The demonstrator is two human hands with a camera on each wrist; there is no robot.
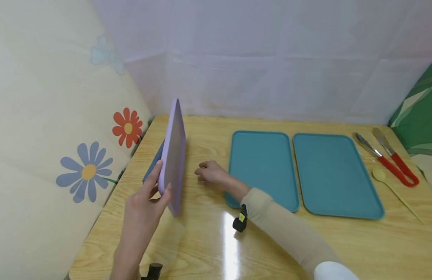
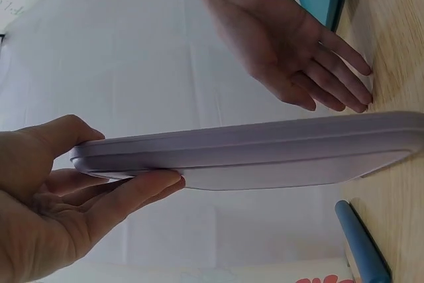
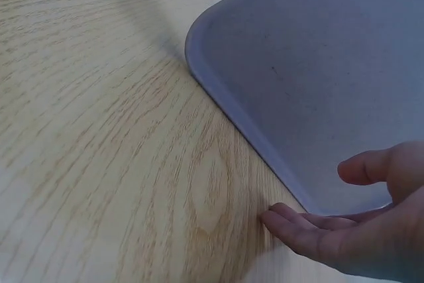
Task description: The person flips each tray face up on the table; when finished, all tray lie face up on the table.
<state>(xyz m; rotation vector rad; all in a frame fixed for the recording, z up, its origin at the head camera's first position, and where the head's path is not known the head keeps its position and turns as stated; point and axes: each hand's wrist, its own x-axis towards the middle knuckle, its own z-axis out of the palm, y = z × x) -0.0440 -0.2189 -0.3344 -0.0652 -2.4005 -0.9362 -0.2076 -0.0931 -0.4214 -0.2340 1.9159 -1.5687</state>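
A light purple tray [image 1: 172, 163] stands steeply on edge on the table's left side. My left hand [image 1: 142, 210] grips its near edge, thumb on one face and fingers on the other, as the left wrist view shows. My right hand [image 1: 211, 173] is just right of the tray, low over the table, holding nothing. In the right wrist view its fingers [image 3: 305, 233] are extended near the tray's bottom edge; whether they touch it I cannot tell. Partly hidden behind the purple tray is a flat dark blue thing [image 1: 154, 161].
Two teal trays [image 1: 261, 167] [image 1: 336, 175] lie side by side at centre and right. Beyond them are metal tongs with red handles [image 1: 398, 167] and a pale yellow spoon [image 1: 380, 175]. A light cloth [image 1: 272, 58] hangs along the table's back edge.
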